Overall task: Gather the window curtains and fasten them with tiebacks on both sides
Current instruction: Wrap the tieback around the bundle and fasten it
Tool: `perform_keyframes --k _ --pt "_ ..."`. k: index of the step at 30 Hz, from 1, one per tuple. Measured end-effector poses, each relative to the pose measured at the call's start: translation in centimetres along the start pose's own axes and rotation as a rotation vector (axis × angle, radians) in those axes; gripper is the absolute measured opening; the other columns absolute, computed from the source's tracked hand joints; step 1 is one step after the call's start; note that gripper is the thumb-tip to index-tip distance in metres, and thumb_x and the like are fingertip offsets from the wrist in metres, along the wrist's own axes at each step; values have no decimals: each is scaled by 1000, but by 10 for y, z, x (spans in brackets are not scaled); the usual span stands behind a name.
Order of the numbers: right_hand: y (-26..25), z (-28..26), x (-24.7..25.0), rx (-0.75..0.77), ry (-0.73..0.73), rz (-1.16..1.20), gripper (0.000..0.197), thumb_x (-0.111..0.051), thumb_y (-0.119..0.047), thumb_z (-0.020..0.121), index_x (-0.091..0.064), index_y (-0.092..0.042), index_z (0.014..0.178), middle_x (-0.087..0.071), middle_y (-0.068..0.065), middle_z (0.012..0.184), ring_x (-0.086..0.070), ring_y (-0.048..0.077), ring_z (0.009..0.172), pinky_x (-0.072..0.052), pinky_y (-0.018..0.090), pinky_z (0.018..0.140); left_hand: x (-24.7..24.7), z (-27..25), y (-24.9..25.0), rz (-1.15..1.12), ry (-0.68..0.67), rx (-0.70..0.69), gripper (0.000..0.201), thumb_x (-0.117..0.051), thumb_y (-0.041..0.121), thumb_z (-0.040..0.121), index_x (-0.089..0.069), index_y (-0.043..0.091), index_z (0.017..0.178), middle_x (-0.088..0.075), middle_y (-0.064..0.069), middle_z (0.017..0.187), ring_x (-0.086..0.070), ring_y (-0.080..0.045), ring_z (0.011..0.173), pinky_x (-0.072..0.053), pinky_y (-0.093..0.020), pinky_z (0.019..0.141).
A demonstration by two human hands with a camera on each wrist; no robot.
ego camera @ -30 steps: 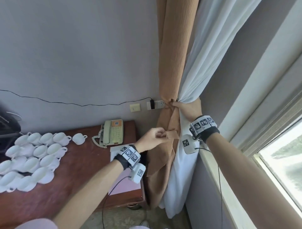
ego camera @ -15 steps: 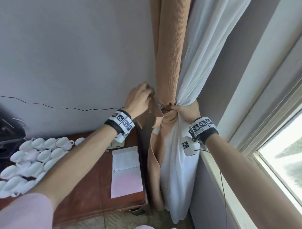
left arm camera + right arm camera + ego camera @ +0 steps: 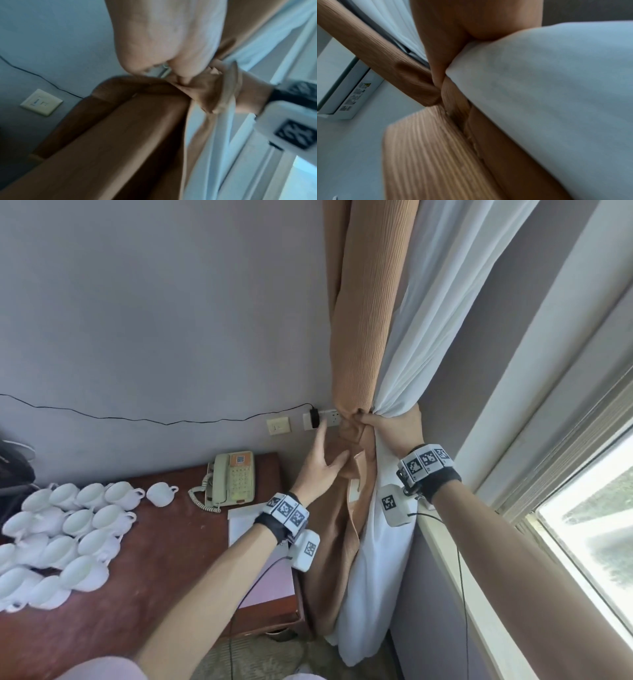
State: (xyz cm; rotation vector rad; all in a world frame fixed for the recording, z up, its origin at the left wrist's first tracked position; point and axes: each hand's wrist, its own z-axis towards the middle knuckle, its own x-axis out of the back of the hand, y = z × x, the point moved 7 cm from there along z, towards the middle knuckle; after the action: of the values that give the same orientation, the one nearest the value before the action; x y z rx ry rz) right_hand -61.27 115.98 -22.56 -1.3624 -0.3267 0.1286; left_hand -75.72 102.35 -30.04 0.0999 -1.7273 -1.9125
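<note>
Head view: the right hand (image 3: 394,428) clamps the tan ribbed curtain (image 3: 363,337) and white sheer curtain (image 3: 421,330) together, fingers wrapped round the bunch. The left hand (image 3: 320,467) reaches in, fingers straight, touching tan fabric; no tieback clearly visible. Left wrist: blurred. Right wrist: the thumb presses the sheer. If that squeeze loosens, I'd expect the gathers to spill. No readable writing.

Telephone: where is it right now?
Head view: the telephone sits at the wooden table's back edge, left of the tan curtain, beside the white cups.
</note>
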Motion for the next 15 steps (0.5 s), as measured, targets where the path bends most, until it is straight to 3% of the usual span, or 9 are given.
perform_keyframes --k 2,4,6,8,10,13,15 --pt "0 -1 -3 1 9 -7 67 -99 -28 54 -74 -19 115 -79 -5 110 -75 9 104 -63 39 94 16 -10 -7 226 309 116 86 -80 42 87 -34 15 154 -43 -5 155 -38 -19 144 -36 -33 117" --pt "-1 -2 -6 4 9 -18 66 -99 -27 55 -74 -18 116 -78 -5 111 -74 10 105 -63 39 94 21 -20 -8 395 469 208 74 -83 53 78 -50 12 130 -54 -7 130 -50 -27 124 -46 -41 103" --pt "-3 -2 -7 5 7 -20 62 -98 -25 57 -75 -17 113 -79 -4 108 -75 10 103 -63 40 93 13 -21 -7 336 456 178 51 -81 46 82 -55 13 111 -59 -4 112 -56 -26 109 -51 -46 93" --pt "-3 -2 -7 3 10 -19 60 -98 -24 57 -76 -17 112 -79 -4 107 -75 10 102 -63 40 93 7 -21 -1 281 413 81 33 -77 35 87 -59 14 105 -62 -1 105 -59 -24 102 -52 -46 90" --pt "-3 -2 -5 6 17 -9 63 -99 -28 55 -76 -17 112 -79 -5 107 -75 9 102 -63 39 93 3 -21 1 294 365 21 22 -73 31 91 -64 17 105 -66 3 106 -62 -19 102 -52 -40 92" --pt "1 -1 -3 9 22 -2 67 -99 -31 53 -75 -19 114 -79 -6 109 -75 10 104 -63 40 93 12 -13 -9 233 264 58 10 -63 33 97 -68 27 102 -75 8 99 -72 -14 94 -58 -40 88" --pt "5 1 -2 -4 12 -2 71 -99 -34 51 -74 -20 116 -79 -6 110 -75 10 105 -63 41 93 24 -1 -20 218 174 91 18 -59 22 100 -66 26 117 -76 4 109 -72 -17 98 -59 -42 91"
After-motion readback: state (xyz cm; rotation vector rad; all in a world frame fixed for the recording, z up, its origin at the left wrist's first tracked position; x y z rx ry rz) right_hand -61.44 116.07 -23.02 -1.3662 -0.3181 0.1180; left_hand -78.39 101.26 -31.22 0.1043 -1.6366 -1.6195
